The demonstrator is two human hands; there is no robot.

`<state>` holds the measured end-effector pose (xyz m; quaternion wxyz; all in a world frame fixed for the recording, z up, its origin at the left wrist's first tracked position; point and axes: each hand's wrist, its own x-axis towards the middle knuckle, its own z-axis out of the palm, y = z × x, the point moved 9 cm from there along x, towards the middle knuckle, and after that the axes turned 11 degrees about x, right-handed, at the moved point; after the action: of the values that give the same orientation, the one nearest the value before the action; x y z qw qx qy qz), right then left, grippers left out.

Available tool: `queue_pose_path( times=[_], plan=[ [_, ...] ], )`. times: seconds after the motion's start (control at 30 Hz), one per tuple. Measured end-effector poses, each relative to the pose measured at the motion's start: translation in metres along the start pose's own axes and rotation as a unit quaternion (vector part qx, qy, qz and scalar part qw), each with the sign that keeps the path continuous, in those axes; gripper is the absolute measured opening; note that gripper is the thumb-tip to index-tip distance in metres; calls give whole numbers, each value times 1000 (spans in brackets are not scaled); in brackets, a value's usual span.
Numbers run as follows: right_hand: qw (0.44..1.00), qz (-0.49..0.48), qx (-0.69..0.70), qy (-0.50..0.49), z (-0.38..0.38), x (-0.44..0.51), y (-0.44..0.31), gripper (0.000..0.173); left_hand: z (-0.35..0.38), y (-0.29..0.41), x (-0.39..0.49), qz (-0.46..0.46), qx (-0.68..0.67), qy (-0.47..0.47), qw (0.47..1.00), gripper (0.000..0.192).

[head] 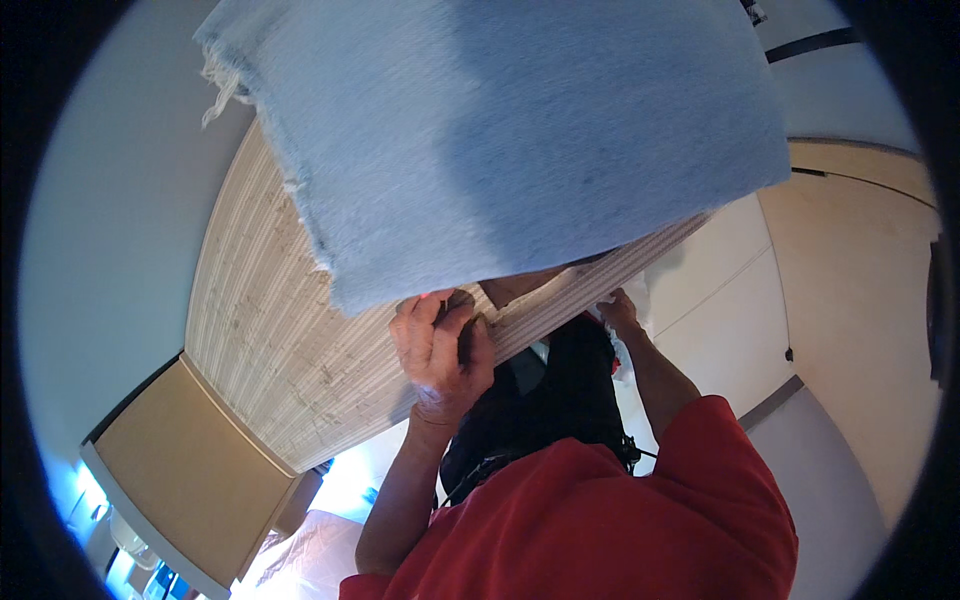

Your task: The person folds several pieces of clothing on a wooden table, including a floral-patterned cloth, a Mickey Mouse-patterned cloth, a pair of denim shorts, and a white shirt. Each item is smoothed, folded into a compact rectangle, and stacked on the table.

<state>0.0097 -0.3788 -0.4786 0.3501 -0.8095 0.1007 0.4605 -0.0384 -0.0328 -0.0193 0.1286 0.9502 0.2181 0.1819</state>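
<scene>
A thick light blue cloth [525, 135] with a frayed left edge lies over a striped mattress [285, 337] marked with dark stains. My left hand [442, 337] rests on the mattress at the near edge of the cloth, with its fingers curled and some fingertips at the hem. Whether they pinch anything is unclear. Just right of these fingers, a brown piece [525, 286] shows from beneath the cloth. My right hand [619, 313] is lower down, beyond the mattress's near side, close to whitish plastic-like material [637, 296]; its grip is too small to make out.
A tan padded board [195, 465] stands at the mattress's left end. A light tiled floor [712, 277] lies to the right, beside a beige panel [847, 262]. Pale wall [112, 210] runs along the far left. At the lower left is a pinkish sheet [315, 551].
</scene>
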Motion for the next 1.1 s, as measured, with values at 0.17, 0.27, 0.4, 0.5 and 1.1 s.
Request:
queue_pose_path(
  times=[0.17,0.27,0.4,0.5,1.1],
  plan=[
    [997,55,-27,-42,-3,5,-1,57,1,3,0,-8,41,-17,999,27],
    [994,65,-49,-70,-4,6,-1,64,0,7,0,12,69,-10,997,22],
    [996,46,-23,-73,1,14,7,66,1,3,-2,-10,51,-13,999,21],
    [994,65,-28,-82,11,33,29,64,1,4,-2,-4,68,-14,998,20],
    [996,-20,-71,40,2,21,18,65,-3,-1,3,5,-9,22,1000,25]
  ],
)
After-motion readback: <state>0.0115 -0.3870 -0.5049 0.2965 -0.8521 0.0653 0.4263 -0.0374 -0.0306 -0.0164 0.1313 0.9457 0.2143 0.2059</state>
